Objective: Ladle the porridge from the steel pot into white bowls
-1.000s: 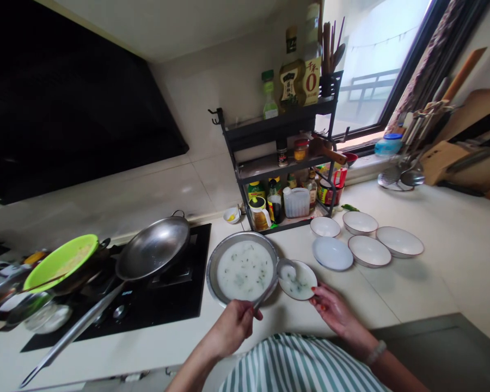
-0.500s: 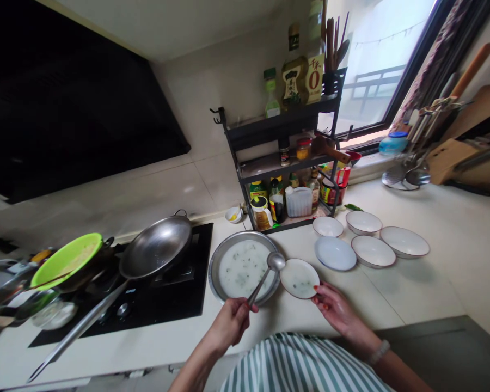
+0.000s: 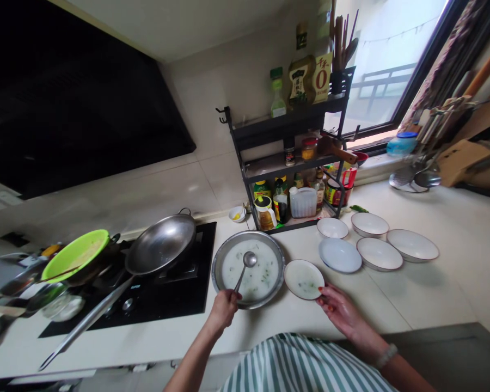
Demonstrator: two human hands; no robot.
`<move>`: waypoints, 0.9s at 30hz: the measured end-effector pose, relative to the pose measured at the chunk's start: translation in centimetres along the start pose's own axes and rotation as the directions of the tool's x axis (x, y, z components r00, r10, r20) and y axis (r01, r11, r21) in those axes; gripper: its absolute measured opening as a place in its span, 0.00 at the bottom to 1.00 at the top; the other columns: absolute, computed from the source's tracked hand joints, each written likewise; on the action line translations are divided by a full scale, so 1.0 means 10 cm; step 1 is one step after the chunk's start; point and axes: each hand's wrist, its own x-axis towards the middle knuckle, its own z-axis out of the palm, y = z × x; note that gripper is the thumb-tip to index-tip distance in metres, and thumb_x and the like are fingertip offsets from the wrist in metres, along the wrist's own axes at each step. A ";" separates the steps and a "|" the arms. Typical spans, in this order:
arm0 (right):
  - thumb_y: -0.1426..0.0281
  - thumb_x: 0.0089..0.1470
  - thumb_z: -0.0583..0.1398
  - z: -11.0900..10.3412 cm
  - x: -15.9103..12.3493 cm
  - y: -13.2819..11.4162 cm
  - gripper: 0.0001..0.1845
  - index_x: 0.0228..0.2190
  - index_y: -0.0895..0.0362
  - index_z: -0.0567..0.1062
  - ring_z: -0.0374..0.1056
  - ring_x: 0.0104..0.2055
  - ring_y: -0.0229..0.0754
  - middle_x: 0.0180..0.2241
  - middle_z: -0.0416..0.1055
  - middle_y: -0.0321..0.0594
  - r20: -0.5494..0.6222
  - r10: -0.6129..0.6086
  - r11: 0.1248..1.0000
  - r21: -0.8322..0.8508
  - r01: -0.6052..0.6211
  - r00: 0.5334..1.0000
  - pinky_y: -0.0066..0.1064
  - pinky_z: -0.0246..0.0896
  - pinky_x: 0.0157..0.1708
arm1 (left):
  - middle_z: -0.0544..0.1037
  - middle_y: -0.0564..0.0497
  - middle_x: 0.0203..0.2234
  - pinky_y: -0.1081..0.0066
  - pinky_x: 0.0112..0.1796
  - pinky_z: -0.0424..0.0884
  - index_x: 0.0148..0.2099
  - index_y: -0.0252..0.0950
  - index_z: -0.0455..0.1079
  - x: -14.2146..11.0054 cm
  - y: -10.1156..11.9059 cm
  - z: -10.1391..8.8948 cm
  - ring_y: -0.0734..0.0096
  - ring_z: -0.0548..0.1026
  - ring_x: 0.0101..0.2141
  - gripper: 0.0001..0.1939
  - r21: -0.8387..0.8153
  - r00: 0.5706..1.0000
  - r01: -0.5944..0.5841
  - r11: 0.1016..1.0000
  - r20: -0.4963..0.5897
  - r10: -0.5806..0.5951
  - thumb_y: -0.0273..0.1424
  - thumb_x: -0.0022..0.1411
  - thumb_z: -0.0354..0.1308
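The ladle (image 3: 250, 259) has its head over the pale, green-flecked soup (image 3: 265, 272) inside the steel basin (image 3: 218, 267); whether it touches the liquid is hard to tell. The left hand (image 3: 224, 310), at the basin's near side, is closed around the ladle's handle. Just right of the basin sits a soup bowl (image 3: 294, 268) with some of the same liquid in it. The right hand (image 3: 341, 310) pinches that bowl's rim between thumb and fingers.

The likeliest trouble is a spill. Held at one edge only, the bowl could tip if the fingers pressed down on it or the ladle knocked it. A loaded ladle carried past the basin's rim could drip on the counter, and a loose grip might let it slide into the soup. Fingertips so close to the liquid could be splashed.

The count: one ladle, one basin, one soup bowl. Farther right of the basin stand four white bowls (image 3: 379, 253) and one pale blue dish (image 3: 340, 255). Behind it are one small bowl with something yellow (image 3: 240, 211) and one three-tier rack (image 3: 286, 129), its bottles overlapping too much to number. Left of it are one wok (image 3: 161, 245) and, beyond that, one lime-green container (image 3: 61, 260).
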 end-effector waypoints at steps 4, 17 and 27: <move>0.68 0.26 0.71 -0.04 0.03 0.03 0.14 0.19 0.52 0.73 0.65 0.20 0.38 0.19 0.72 0.34 0.008 0.000 1.000 0.011 0.000 1.000 0.27 0.49 0.14 | 0.61 0.60 0.11 0.78 0.13 0.45 0.33 0.28 0.71 0.02 0.06 0.06 0.84 0.53 0.09 0.09 0.062 1.000 0.003 0.998 0.005 -0.003 0.25 0.61 0.50; 0.67 0.26 0.71 -0.10 0.07 0.04 0.15 0.20 0.53 0.73 0.65 0.20 0.38 0.20 0.72 0.34 0.004 -0.006 1.000 -0.001 0.006 1.000 0.27 0.49 0.15 | 0.58 0.63 0.11 0.78 0.15 0.40 0.32 0.30 0.68 -0.08 0.11 -0.12 0.86 0.47 0.12 0.13 -0.379 0.963 0.192 0.905 0.252 -0.099 0.36 0.52 0.59; 0.67 0.25 0.72 -0.07 0.08 0.05 0.16 0.19 0.53 0.72 0.65 0.21 0.38 0.19 0.71 0.34 -0.004 0.019 1.000 0.019 -0.018 1.000 0.27 0.51 0.15 | 0.58 0.62 0.13 0.80 0.14 0.38 0.31 0.28 0.69 -0.17 0.18 -0.22 0.89 0.46 0.12 0.07 -0.485 0.929 0.313 0.817 0.333 -0.158 0.29 0.53 0.58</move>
